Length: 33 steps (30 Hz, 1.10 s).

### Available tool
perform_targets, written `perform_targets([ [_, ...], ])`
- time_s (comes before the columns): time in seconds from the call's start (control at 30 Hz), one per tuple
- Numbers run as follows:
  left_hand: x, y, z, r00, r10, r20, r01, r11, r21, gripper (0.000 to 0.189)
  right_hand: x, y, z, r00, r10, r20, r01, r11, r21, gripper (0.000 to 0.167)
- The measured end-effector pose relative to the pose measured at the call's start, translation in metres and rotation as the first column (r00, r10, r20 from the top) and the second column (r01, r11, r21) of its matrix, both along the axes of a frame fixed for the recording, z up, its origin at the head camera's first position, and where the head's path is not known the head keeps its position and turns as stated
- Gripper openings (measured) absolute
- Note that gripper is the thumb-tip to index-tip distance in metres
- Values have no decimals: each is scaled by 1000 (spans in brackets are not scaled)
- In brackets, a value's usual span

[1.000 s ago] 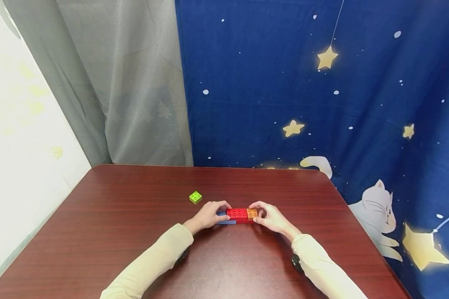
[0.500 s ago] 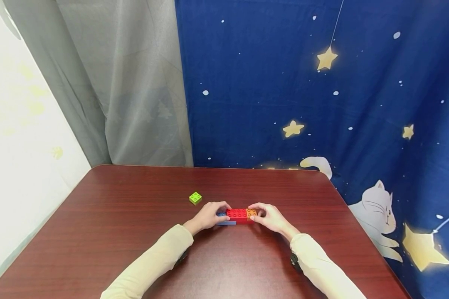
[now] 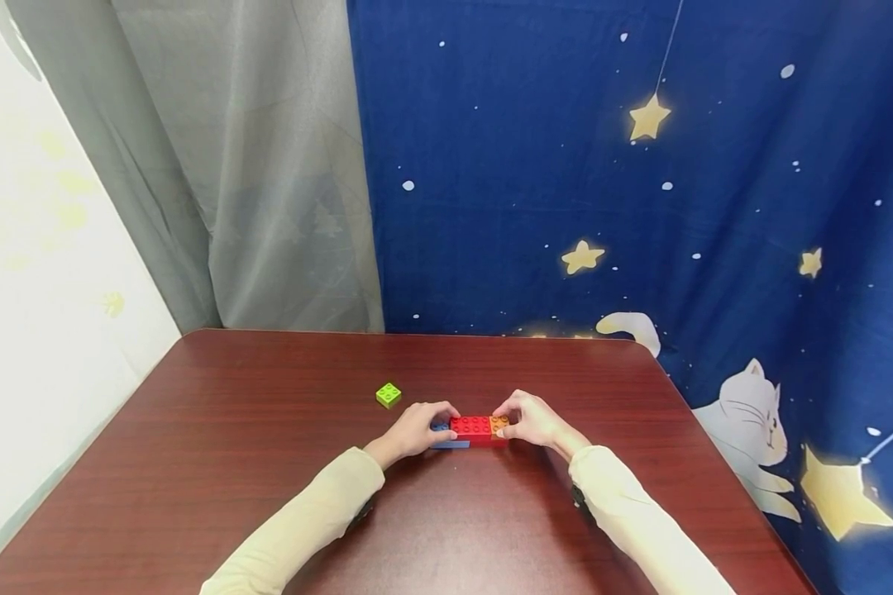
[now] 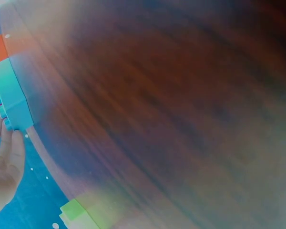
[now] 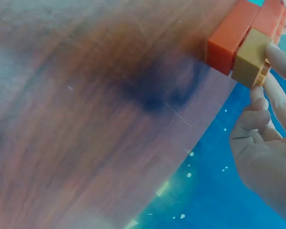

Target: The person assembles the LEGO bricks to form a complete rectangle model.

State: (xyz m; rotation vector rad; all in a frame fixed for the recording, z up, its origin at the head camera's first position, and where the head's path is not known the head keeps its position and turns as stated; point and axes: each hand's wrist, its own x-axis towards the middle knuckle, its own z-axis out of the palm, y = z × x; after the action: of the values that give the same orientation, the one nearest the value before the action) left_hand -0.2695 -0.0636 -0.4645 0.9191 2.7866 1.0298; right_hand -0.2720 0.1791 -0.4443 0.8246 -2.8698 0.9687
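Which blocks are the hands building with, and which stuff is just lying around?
Being built with:
- blue brick
- lower red brick
- upper red brick, on top
- orange brick, pinched by the right hand

Just lying about, at least now:
- green brick, apart on the table

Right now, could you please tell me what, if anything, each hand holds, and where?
The right hand pinches the orange brick by its near and far sides; the left hand holds the stack at its left end, where red meets blue.
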Motion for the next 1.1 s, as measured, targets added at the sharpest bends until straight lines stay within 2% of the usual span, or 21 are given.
perform_targets([
  [0.17,2,0,1,1000,2,18,-2,1000,10,26,0,-1,0,1000,-8,-7,8,1000,15,26],
  [0.57,2,0,1,1000,-6,15,6,1000,23,27,2,0,-3,1000,3,-1,-3,999,-53,26],
  [0.77,1,0,1,1000,-10,20,9,1000,12,27,2,2,-7,998,-26,60,31,996,-86,26],
  [0.97,0,0,-1,1000,-13,-2,13,1000,11,27,4,4,-9,996,3,89,10,988,-152,28],
  [1.1,-1,0,-1,1000,-9,0,9,1000,19,27,4,7,-14,998,14,62,-5,990,-142,29],
])
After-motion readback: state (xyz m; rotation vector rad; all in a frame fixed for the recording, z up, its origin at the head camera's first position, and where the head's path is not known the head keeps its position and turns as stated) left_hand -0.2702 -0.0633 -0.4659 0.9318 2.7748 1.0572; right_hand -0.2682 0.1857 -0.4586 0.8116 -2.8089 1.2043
